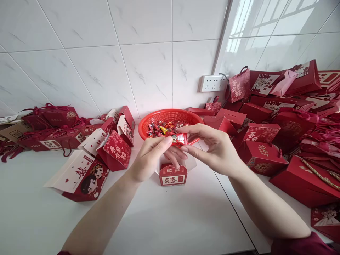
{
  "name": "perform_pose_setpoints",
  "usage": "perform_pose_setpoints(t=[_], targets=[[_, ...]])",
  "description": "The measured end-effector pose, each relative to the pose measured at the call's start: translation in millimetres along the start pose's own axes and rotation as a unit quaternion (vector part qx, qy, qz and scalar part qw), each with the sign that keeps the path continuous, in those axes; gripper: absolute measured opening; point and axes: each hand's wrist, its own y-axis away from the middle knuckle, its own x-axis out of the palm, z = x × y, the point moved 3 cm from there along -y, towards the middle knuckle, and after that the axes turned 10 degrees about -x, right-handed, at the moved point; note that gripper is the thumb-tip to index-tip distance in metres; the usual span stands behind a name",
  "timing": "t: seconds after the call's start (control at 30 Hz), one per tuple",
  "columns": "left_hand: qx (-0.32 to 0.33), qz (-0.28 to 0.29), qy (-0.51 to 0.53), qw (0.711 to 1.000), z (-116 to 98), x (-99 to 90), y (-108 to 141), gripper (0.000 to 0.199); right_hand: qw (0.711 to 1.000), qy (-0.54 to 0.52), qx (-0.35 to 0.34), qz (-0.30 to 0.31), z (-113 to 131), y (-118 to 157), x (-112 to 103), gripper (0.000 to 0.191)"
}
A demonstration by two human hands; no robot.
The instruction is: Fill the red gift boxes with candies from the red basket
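Note:
A wrapped candy in shiny red foil is held above a small red and white gift box. My left hand pinches its left side with the thumb on top, the other fingers beneath. On the candy's right end, the thumb and forefinger of my right hand close from below and above. Behind my hands stands a red plastic basket with many wrapped candies in it. Both hands partly hide the basket and the box's upper part.
Several red gift boxes stand at the left, some with ribbons. Many more red boxes are piled at the right. A white power strip is on the tiled wall. A dark seam crosses the white table.

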Motion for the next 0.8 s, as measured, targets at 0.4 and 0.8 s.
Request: perform_pose_setpoints(t=[0.4, 0.8], targets=[[-0.003, -0.043, -0.024, 0.999, -3, -0.8, 1, 0.031, 0.998, 0.042, -0.032, 0.017, 3, 0, -1, 0.040], [-0.012, -0.020, -0.042, 0.999, -12, -2.0, 0, 0.017, 0.996, 0.062, -0.033, 0.050, 11, -2, 2, 0.033]])
